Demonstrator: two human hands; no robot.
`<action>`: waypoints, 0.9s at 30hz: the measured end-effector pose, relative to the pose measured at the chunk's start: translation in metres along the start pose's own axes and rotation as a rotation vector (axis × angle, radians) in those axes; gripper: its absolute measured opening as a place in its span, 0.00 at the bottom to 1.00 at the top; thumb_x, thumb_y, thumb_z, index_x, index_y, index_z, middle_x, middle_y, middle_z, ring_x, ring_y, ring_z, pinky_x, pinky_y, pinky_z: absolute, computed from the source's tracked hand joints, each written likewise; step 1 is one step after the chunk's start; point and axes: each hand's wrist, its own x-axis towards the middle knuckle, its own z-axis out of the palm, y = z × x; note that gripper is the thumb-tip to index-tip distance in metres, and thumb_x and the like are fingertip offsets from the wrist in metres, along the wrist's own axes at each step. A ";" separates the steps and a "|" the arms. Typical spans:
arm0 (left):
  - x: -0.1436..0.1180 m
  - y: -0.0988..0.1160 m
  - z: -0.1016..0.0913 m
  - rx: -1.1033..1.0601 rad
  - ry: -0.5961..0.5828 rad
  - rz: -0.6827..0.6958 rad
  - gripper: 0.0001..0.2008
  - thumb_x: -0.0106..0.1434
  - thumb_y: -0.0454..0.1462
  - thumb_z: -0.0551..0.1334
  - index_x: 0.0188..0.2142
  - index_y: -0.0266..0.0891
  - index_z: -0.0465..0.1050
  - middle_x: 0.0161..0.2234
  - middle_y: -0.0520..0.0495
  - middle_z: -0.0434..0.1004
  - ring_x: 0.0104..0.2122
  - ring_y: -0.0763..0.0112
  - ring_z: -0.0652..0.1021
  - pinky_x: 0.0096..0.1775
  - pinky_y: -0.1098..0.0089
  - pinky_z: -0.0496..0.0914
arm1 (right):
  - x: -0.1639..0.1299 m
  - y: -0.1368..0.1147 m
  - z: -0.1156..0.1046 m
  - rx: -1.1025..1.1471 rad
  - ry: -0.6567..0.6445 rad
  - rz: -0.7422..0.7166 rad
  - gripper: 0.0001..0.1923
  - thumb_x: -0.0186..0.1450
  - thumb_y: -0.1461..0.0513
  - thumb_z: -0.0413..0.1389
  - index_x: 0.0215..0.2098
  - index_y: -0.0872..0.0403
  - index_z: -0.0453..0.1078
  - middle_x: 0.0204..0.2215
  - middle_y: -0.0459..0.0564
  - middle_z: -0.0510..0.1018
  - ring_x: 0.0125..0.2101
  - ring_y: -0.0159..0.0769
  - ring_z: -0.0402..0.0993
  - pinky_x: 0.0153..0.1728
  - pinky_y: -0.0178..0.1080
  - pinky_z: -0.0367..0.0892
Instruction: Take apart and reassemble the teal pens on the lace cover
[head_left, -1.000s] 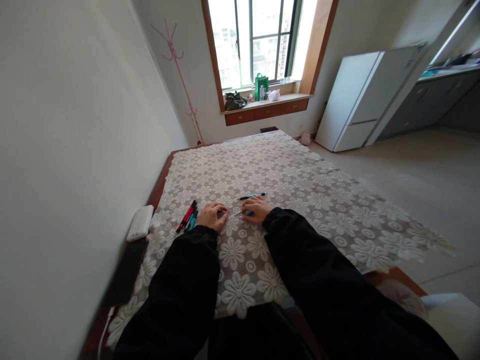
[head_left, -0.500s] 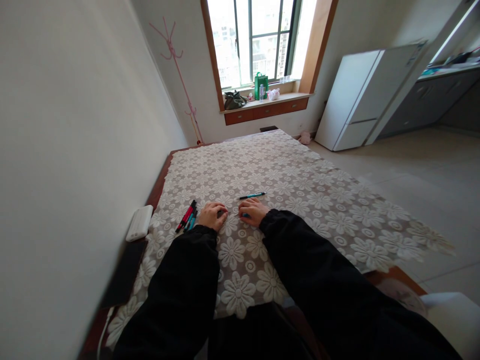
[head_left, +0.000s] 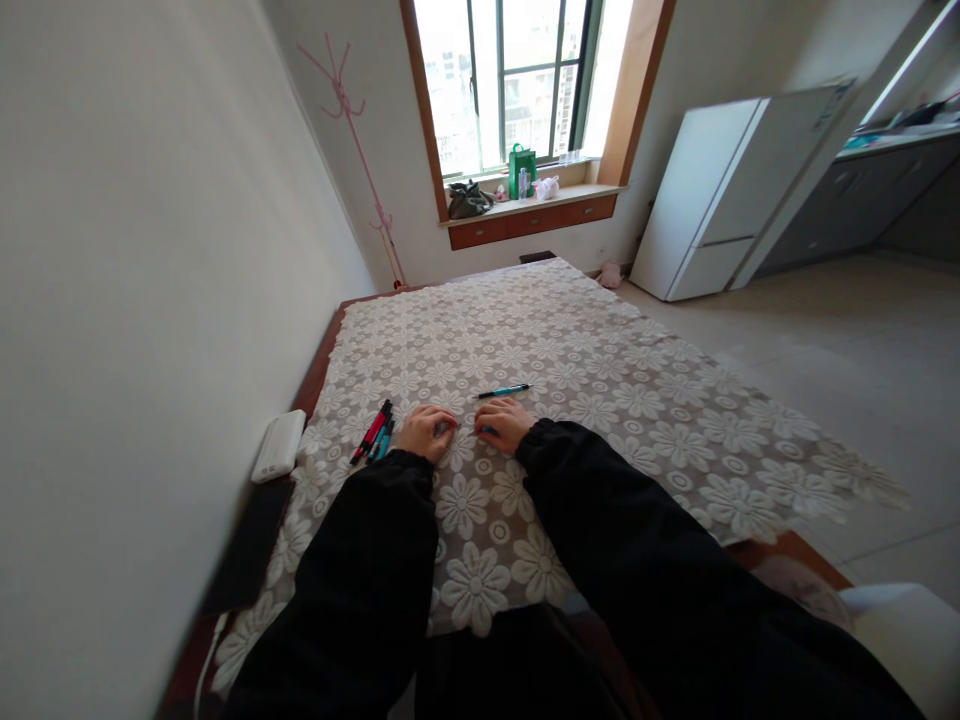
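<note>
My left hand (head_left: 426, 432) rests low over the flower-patterned lace tablecloth (head_left: 480, 590), its fingers curled and thumb against the index finger. Whatever it pinches is too small and hidden to name. Facing it, my right hand (head_left: 507, 424) is closed too, and a bit of a small blue thing (head_left: 489, 430) shows under its fingers. The fingertips of the two hands are a short gap apart. Just beyond my right hand lies a teal pen with black ends (head_left: 504, 391). Left of my left hand is a bunch of several red and teal pens (head_left: 373, 434).
Along the table's left edge, by the wall, are a white box-shaped device (head_left: 280, 446) and a dark flat slab (head_left: 249, 547) with a white cable (head_left: 210, 665). Beyond the table stand a pink coat rack (head_left: 360, 150), a windowsill with bags (head_left: 540, 203) and a white fridge (head_left: 720, 200).
My right hand has shifted very slightly to the left, and the fingers of both hands have moved a little. The pens on the cloth have stayed put.
</note>
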 end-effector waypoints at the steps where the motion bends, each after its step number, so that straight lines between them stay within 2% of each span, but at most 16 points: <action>1: 0.000 -0.001 0.001 -0.006 -0.015 0.012 0.07 0.60 0.33 0.62 0.34 0.45 0.80 0.40 0.49 0.82 0.47 0.63 0.76 0.55 0.60 0.68 | 0.000 -0.001 0.001 -0.002 0.002 0.002 0.05 0.65 0.61 0.59 0.39 0.49 0.77 0.41 0.49 0.79 0.45 0.40 0.70 0.50 0.45 0.59; 4: 0.001 0.000 0.001 -0.001 -0.036 0.003 0.08 0.61 0.33 0.61 0.35 0.45 0.79 0.39 0.49 0.81 0.47 0.63 0.76 0.54 0.61 0.69 | 0.001 -0.002 0.004 -0.005 0.007 0.000 0.06 0.66 0.62 0.57 0.39 0.49 0.77 0.42 0.49 0.79 0.46 0.41 0.70 0.50 0.45 0.60; 10: 0.001 0.002 -0.002 -0.004 -0.059 0.038 0.09 0.58 0.30 0.61 0.31 0.45 0.79 0.38 0.51 0.82 0.46 0.64 0.77 0.54 0.62 0.68 | 0.001 -0.004 0.004 0.016 -0.005 -0.034 0.08 0.67 0.62 0.57 0.42 0.48 0.77 0.44 0.49 0.79 0.47 0.41 0.71 0.50 0.45 0.62; 15: 0.002 0.000 0.000 0.007 -0.043 0.043 0.08 0.62 0.33 0.61 0.34 0.44 0.79 0.38 0.49 0.82 0.45 0.63 0.77 0.52 0.62 0.69 | 0.001 -0.003 0.004 0.022 -0.016 -0.060 0.09 0.67 0.62 0.57 0.44 0.48 0.76 0.46 0.48 0.79 0.48 0.41 0.71 0.51 0.45 0.62; 21: 0.001 0.003 0.000 0.023 -0.010 -0.039 0.06 0.60 0.34 0.63 0.37 0.43 0.79 0.39 0.48 0.81 0.45 0.62 0.78 0.52 0.63 0.69 | 0.002 -0.008 0.002 -0.035 0.012 -0.003 0.05 0.66 0.60 0.60 0.40 0.50 0.76 0.42 0.49 0.79 0.47 0.42 0.71 0.52 0.46 0.60; 27: 0.001 0.007 -0.002 0.011 0.004 -0.098 0.06 0.59 0.34 0.65 0.36 0.43 0.79 0.38 0.48 0.81 0.43 0.62 0.78 0.52 0.63 0.70 | 0.003 -0.008 0.003 -0.042 0.023 0.009 0.04 0.66 0.60 0.60 0.39 0.50 0.76 0.42 0.50 0.79 0.47 0.42 0.70 0.51 0.46 0.59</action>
